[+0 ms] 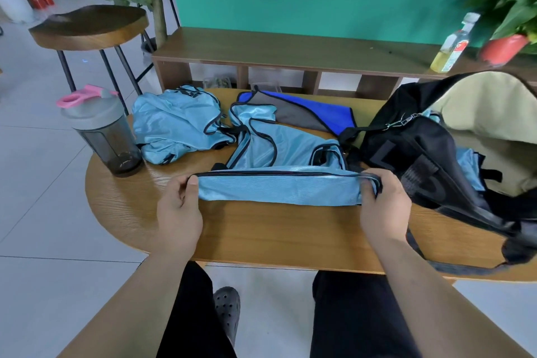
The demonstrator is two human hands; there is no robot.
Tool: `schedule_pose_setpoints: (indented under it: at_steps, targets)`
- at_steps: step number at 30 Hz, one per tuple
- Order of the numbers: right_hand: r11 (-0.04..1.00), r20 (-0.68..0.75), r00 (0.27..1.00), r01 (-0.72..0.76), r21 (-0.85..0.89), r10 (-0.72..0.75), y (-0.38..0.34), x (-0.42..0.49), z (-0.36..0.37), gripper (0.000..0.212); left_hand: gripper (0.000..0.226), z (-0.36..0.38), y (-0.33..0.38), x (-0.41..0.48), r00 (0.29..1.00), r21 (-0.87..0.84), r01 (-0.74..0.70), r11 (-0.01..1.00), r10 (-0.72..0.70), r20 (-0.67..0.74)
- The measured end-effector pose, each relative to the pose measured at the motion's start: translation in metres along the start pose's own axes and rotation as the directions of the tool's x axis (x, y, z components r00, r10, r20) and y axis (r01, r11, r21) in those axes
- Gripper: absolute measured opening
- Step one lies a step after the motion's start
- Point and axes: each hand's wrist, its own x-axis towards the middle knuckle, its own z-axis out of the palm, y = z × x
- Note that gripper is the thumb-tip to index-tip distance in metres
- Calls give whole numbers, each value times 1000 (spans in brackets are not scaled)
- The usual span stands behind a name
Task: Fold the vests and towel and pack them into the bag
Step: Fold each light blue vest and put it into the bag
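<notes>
A light blue vest [279, 154] with black trim lies on the round wooden table [261, 235], its near hem lifted and folded over. My left hand [178, 209] pinches the hem's left corner and my right hand [383, 206] pinches its right corner. A second light blue vest [174, 125] lies crumpled at the back left. Behind the vests lies a blue and grey towel [316, 110]. The black bag [453, 154] stands open on the right with a beige lining, and some light blue cloth shows inside it.
A grey shaker bottle [101, 131] with a pink lid stands on the table's left edge. A wooden stool [90, 26] is at the back left. On a low shelf [276, 52] behind stand a bottle [453, 43] and a potted plant [508, 17].
</notes>
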Motion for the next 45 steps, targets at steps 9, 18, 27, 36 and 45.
schedule_pose_setpoints:
  at_steps: [9,18,27,36,45]
  targets:
    - [909,189,958,-268,318,217,15,-2,-14,10,27,0,2,-2,1000,18,30,999,-30,-4]
    - [782,282,912,-401,477,297,23,3,-19,51,37,-1,3,-5,1000,49,14,999,-13,-26]
    - [823,242,933,-350,448,266,18,1,-14,19,17,1,-3,-1,999,-70,50,996,-50,10]
    - [829,146,942,-336,447,303,21,1,-12,8,16,2,0,-2,1000,-46,25,999,-25,10]
    - [834,219,944,-321,448,246,25,-1,-18,28,16,4,7,-6,999,-42,17,999,-16,34]
